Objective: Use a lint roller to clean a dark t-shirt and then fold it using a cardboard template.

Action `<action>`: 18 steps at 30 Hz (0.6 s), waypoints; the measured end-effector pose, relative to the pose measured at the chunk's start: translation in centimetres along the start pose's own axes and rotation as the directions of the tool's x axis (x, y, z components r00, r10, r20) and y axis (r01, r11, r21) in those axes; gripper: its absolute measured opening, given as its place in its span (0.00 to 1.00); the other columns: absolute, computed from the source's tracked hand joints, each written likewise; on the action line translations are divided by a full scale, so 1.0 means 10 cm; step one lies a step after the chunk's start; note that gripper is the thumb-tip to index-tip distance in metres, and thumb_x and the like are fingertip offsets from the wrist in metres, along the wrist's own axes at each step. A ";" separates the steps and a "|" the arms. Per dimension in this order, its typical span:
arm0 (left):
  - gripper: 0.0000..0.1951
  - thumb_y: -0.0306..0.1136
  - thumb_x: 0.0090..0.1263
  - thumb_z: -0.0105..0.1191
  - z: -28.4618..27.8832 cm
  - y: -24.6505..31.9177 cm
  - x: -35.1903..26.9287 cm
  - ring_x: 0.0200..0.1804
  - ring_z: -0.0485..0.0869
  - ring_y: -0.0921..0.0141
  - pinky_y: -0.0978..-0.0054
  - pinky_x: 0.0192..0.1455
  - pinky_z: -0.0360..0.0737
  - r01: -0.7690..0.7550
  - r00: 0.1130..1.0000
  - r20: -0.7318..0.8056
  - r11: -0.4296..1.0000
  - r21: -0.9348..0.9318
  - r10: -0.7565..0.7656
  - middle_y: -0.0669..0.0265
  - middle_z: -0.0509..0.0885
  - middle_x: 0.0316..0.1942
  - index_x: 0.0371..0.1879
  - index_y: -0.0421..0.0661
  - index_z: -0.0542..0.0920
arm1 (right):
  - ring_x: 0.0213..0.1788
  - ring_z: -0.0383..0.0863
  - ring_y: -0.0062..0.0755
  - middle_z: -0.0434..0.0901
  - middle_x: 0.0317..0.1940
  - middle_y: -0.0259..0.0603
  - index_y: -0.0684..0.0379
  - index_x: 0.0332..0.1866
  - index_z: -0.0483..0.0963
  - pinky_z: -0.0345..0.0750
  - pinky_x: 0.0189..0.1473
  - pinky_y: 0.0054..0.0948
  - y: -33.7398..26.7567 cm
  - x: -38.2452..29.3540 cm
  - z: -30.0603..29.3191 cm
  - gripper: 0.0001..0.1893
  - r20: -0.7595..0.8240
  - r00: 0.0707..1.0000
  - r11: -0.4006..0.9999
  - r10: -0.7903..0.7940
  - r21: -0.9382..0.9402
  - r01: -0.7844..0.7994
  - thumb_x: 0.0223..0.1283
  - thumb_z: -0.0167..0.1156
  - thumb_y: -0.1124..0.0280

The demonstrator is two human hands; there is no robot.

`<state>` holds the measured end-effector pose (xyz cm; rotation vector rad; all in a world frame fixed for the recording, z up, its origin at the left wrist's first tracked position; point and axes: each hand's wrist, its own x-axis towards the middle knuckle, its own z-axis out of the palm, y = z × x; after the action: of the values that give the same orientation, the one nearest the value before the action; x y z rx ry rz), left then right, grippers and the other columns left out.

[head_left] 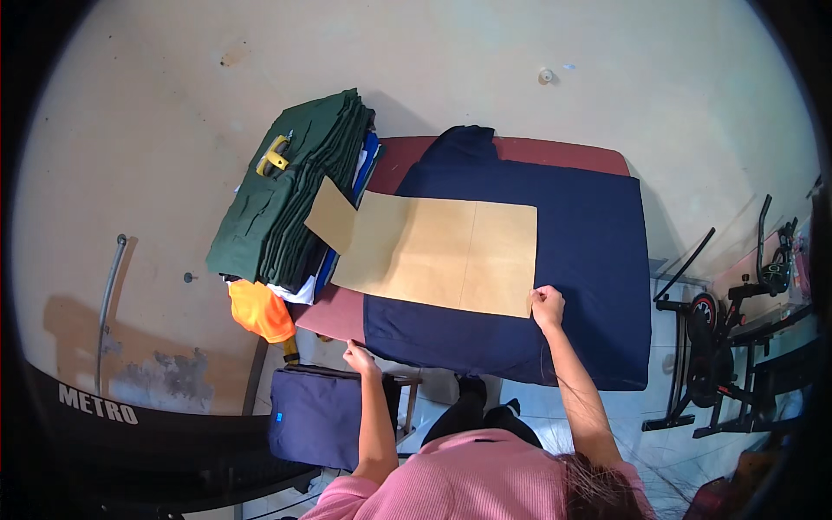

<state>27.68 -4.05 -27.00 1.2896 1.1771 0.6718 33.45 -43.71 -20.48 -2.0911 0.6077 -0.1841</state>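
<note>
A dark navy garment [598, 260] lies spread over the red-topped table [331, 312], reaching past its near and right edges. On the garment rests a large tan sheet of cardboard or stiff paper [422, 250], creased, with its left flap bent up against the stack of green garments [292, 156]. My right hand [549, 305] pinches the sheet's near right corner. My left hand [361, 359] is at the table's near edge, by the garment's left border, fingers curled; whether cloth is between them cannot be told.
A yellow-handled tool [273, 156] lies on the green stack, above orange cloth [260, 312]. Folded navy cloth [315, 416] sits below the table at left. An exercise bike [705, 351] stands at right. The wall [455, 65] borders the table's far side.
</note>
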 end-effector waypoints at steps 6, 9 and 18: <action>0.32 0.59 0.64 0.36 0.10 -0.19 -0.08 0.52 0.71 0.66 0.70 0.53 0.67 0.024 0.994 0.105 0.981 -0.193 -0.004 0.62 0.73 0.50 0.56 0.44 0.65 | 0.21 0.75 0.28 0.76 0.18 0.40 0.62 0.27 0.73 0.72 0.27 0.27 0.07 -0.24 -0.16 0.07 -0.073 0.979 0.960 -0.191 0.194 0.202 0.50 0.60 0.69; 0.39 0.63 0.62 0.35 0.06 -0.08 -0.31 0.65 0.57 0.65 0.71 0.66 0.49 0.070 0.965 0.262 0.979 -0.191 -0.018 0.60 0.57 0.65 0.64 0.43 0.54 | 0.20 0.68 0.21 0.70 0.16 0.35 0.63 0.27 0.72 0.68 0.25 0.23 0.29 -0.51 -0.51 0.07 -0.119 0.939 0.912 -0.324 0.226 0.343 0.51 0.60 0.71; 0.31 0.44 0.54 0.58 -0.56 0.36 -0.15 0.52 0.73 0.67 0.71 0.53 0.67 0.130 0.436 0.782 0.891 0.435 -0.446 0.64 0.75 0.50 0.54 0.39 0.66 | 0.34 0.72 0.26 0.75 0.31 0.36 0.62 0.36 0.72 0.69 0.38 0.24 2.13 -0.80 -2.40 0.06 -0.478 0.860 0.982 -0.179 -0.029 0.188 0.56 0.55 0.72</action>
<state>22.84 -2.61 -22.44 1.3587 0.5872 -0.4883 10.55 -67.40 -23.49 -2.0901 0.6893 -0.8366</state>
